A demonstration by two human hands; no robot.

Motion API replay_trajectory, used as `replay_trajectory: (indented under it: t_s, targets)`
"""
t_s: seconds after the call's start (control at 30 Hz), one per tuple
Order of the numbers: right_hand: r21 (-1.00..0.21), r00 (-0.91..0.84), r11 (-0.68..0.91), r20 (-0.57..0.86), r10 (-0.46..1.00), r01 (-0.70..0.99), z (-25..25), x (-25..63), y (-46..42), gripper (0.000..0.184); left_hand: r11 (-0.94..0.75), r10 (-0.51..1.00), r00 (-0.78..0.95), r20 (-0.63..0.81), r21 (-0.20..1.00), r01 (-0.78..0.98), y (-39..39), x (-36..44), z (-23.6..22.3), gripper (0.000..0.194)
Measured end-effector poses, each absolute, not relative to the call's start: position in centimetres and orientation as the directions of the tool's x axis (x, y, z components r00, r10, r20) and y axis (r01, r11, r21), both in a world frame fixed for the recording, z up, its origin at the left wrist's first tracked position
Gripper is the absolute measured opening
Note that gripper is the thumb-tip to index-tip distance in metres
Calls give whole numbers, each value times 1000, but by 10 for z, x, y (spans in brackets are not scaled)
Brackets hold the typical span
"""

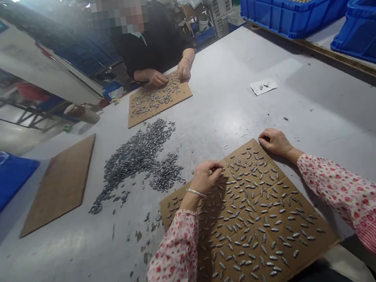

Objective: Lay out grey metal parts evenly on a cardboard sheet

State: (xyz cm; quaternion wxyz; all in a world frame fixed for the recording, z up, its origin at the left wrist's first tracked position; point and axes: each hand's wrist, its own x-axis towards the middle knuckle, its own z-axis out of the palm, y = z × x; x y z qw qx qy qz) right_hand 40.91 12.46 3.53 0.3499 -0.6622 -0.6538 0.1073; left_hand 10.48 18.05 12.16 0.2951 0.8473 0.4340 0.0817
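Observation:
My left hand (207, 176) rests curled at the left edge of a cardboard sheet (321, 229), and its fingers hide whatever lies beneath them. A bangle circles that wrist. My right hand (277, 142) lies with curled fingers at the sheet's far edge, holding nothing visible. Many small spindle-shaped grey metal pieces (256, 225) lie spaced apart on the sheet. To its left, a dense heap of the same pieces (138, 159) sits directly on the grey table (328, 116).
Across the table, a person in a dark top (149, 43) has both hands on another piece-covered cardboard sheet (176, 97). A bare cardboard sheet (61, 187) lies left of the heap. Blue crates (296, 18) stand at the far right, one holding pieces. A white paper slip (263, 86) lies on the table.

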Motion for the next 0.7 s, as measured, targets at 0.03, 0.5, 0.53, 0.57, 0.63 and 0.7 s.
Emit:
replay_trajectory:
  t_s: [0.03, 0.5, 0.53, 0.57, 0.63, 0.7]
  targets:
    - [-603, 123, 98, 315, 941, 791, 35, 409, 125, 17, -474, 762, 636, -120, 566, 674, 177, 109, 121, 13]
    - [-620, 135, 91, 308, 942, 779, 39, 405, 125, 16, -733, 636, 762, -121, 215, 645, 168, 115, 100, 12]
    - [-620, 135, 90, 307, 942, 779, 40, 405, 125, 16, -750, 624, 773, -110, 190, 633, 168, 114, 100, 13]
    - [-620, 132, 92, 306, 943, 779, 41, 405, 125, 16, -765, 615, 783, -97, 168, 622, 167, 114, 99, 15]
    - [-621, 125, 99, 308, 943, 778, 43, 405, 125, 16, -786, 597, 799, -73, 144, 600, 167, 114, 96, 19]
    - [-618, 120, 108, 315, 941, 779, 44, 405, 124, 16, -795, 586, 808, -55, 153, 587, 167, 112, 91, 21]
